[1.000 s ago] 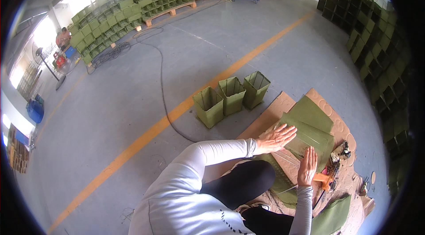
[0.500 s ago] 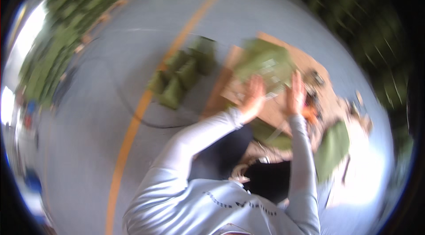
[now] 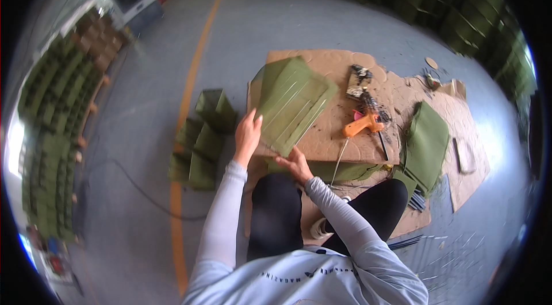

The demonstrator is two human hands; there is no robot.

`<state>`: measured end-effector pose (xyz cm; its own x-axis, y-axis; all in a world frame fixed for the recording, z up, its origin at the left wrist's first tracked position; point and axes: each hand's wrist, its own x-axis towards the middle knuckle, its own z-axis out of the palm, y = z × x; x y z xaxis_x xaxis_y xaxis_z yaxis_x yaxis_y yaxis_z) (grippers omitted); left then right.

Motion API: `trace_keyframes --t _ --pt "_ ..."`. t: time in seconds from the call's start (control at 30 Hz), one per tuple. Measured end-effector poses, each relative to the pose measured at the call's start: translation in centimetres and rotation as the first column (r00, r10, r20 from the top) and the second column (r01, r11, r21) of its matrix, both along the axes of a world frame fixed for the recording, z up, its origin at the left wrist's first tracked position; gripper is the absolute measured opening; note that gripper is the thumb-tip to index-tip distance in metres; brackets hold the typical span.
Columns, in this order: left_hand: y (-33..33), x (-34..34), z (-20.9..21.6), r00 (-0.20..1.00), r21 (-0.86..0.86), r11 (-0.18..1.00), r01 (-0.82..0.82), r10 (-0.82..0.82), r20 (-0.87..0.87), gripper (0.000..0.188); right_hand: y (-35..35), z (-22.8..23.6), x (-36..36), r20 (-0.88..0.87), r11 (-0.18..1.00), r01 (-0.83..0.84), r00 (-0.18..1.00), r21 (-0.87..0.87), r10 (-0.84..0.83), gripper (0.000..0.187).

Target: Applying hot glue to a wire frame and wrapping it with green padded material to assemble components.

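A folded green felt-like panel [image 3: 299, 106] with pale lines across its face lies tilted over the cardboard-topped work surface [image 3: 322, 152] in front of me. My left hand [image 3: 247, 139] is closed at its left edge, fingers pointing up along it. At the near lower corner, my right hand [image 3: 296, 166] pinches the panel between thumb and fingers. The panel hides some of the fingertips. An orange glue gun [image 3: 361, 125] lies to the right of the panel, its pale cord hanging over the near edge.
Several open green boxes [image 3: 204, 138] stand on the floor at the left, near a yellow line [image 3: 177, 230] and a dark cable [image 3: 144, 194]. Flat green sheets [image 3: 426, 144] lie on cardboard at the right. Stacks of green boxes [image 3: 57, 150] line the left side.
Both hands were spread flat, reaching over the panel; now they grip its left edge and near corner. The panel has turned and lifted toward me. My view has swung right-to-left across the floor.
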<state>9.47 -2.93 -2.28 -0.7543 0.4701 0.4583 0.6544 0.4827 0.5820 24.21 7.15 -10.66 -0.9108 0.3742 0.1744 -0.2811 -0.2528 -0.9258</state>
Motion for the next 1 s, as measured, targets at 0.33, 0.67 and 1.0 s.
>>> trace_keyframes --t 0.33,0.67,1.0 --pt "-1.7 6.4 4.8 0.612 0.290 0.864 0.411 -0.497 0.615 0.030 12.3 2.4 5.2 0.057 0.844 0.525 0.844 0.108 -0.533 0.046" --pt "3.5 -13.9 -0.4 0.957 0.259 0.966 0.010 -0.084 0.276 0.045 2.0 4.4 5.3 0.217 0.955 0.297 0.932 0.000 -0.290 0.042" --pt "4.3 -12.6 0.6 0.696 0.510 0.854 0.106 -0.430 0.575 0.029 5.3 5.1 1.7 0.129 0.913 0.367 0.911 0.180 -0.391 0.017"
